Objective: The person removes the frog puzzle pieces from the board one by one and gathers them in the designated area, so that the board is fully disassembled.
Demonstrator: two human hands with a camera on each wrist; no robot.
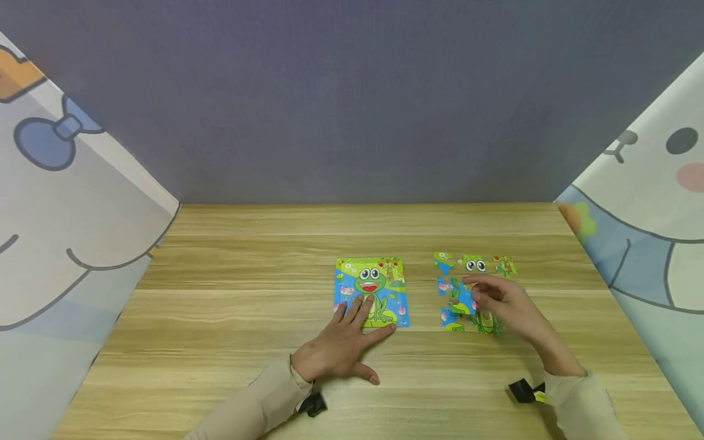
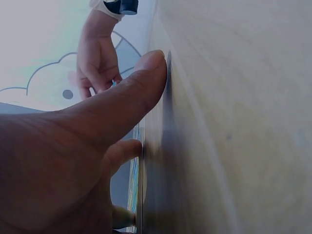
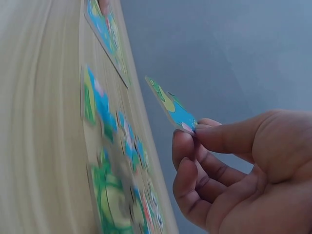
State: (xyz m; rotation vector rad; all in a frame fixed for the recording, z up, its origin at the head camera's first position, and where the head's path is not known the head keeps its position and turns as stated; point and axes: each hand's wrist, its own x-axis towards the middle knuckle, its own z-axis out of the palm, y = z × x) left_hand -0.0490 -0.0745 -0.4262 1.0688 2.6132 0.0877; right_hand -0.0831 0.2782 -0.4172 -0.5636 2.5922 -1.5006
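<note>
A square frog picture puzzle point(image 1: 393, 299) lies on the table in the head view, and my left hand point(image 1: 342, 347) rests on its lower part with fingers spread. Between thumb and fingertips, my right hand point(image 1: 508, 305) pinches a puzzle piece point(image 3: 175, 109) by one edge, raised above the table and tilted. Below it lie several loose puzzle pieces, among them one with the frog's eyes point(image 1: 475, 265), a blue and green corner piece point(image 1: 452, 319) and a piece with the frog's belly point(image 3: 111, 200). The right hand hides part of this group.
The wood-grain table point(image 1: 236, 293) runs back to a grey wall point(image 1: 352, 110). Panels with cartoon drawings, a left panel point(image 1: 82, 214) and a right panel point(image 1: 649, 201), stand along its sides. A black wrist device point(image 1: 313, 404) sits at the left cuff.
</note>
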